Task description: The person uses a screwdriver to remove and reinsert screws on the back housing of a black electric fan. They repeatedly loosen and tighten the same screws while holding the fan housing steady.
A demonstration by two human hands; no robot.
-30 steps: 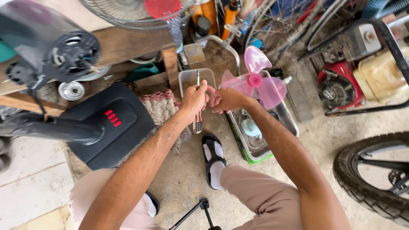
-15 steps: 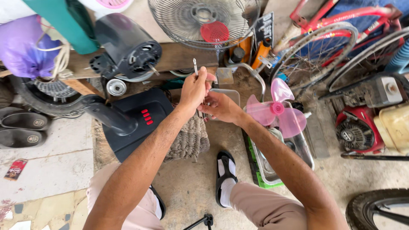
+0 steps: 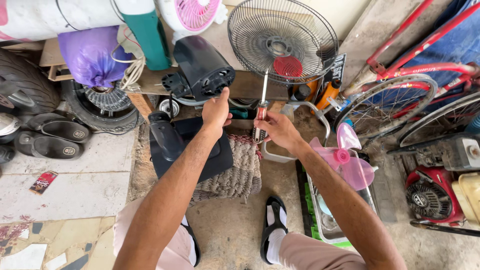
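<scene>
Right hand (image 3: 280, 131) clamps a red-handled screwdriver (image 3: 261, 112) upright just right of the black fan motor housing (image 3: 202, 67), which the left hand (image 3: 216, 111) touches, fingers curled; a loose hold might let the housing tip.

A: Item one, left arm?
B: Bare, extended forward from lower left; left hand (image 3: 216, 111) raised, back toward the camera, fingers curled, thumb up.

A: Item two, right arm?
B: Bare, extended from lower right, angled inward; right hand (image 3: 280, 131) with fingers closed in a grip, knuckles left.

A: Spacing?
B: Hands near each other, not touching. Both knees bent below.
</scene>
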